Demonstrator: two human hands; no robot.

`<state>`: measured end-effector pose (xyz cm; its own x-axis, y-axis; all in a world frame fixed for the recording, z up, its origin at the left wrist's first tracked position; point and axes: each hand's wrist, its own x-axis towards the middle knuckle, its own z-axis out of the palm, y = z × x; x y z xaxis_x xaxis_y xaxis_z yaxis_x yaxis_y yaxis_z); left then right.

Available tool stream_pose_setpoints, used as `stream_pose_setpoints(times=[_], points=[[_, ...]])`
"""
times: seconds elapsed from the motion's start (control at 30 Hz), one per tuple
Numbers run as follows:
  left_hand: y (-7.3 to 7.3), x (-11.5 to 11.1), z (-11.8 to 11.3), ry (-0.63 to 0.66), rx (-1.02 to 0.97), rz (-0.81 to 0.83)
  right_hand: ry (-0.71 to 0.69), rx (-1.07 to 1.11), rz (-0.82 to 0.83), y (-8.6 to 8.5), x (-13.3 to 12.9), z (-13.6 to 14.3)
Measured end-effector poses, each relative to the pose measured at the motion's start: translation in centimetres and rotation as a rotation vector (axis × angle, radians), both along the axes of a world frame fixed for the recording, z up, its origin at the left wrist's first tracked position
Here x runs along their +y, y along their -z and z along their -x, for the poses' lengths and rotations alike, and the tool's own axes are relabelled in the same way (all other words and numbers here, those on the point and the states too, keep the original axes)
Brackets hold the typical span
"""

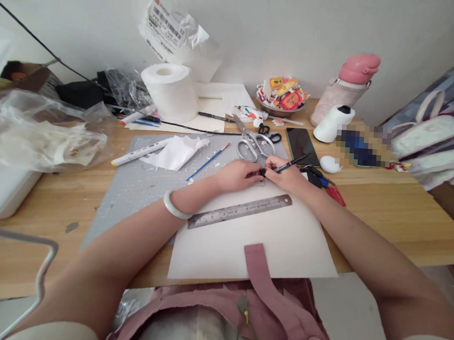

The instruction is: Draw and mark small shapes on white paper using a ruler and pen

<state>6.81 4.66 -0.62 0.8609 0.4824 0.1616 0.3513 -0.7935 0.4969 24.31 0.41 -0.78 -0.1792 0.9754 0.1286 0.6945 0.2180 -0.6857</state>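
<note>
Both hands meet at the top edge of a large white sheet of paper (244, 254). My right hand (286, 177) is closed round a black pen (289, 163) that slants up to the right. Beside it, my left hand (240, 176) has its fingers bent together at a small black object (262, 172), partly hidden between the hands. A few thin drawn lines show on the paper under the fingers. Across the sheet, below both hands, lies a metal ruler (243, 211), tilted up to the right.
Scissors (248, 140), a phone (300, 145) and a blue brush (208, 162) lie beyond the hands. A grey cutting mat (124, 199) is at the left. Farther back stand a paper roll (170, 93), a bowl of stickers (282, 95) and a pink bottle (345, 85).
</note>
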Motion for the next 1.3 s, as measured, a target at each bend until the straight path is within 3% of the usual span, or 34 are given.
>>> stream_pose_setpoints(times=[0.6,1.3], points=[[0.32,0.22,-0.02,0.016,-0.012,-0.03,0.009,0.011,0.014,-0.14,0.0,-0.04],[0.3,0.25,-0.08,0.011,-0.024,-0.003,0.056,0.113,0.172,-0.33,-0.01,0.04]])
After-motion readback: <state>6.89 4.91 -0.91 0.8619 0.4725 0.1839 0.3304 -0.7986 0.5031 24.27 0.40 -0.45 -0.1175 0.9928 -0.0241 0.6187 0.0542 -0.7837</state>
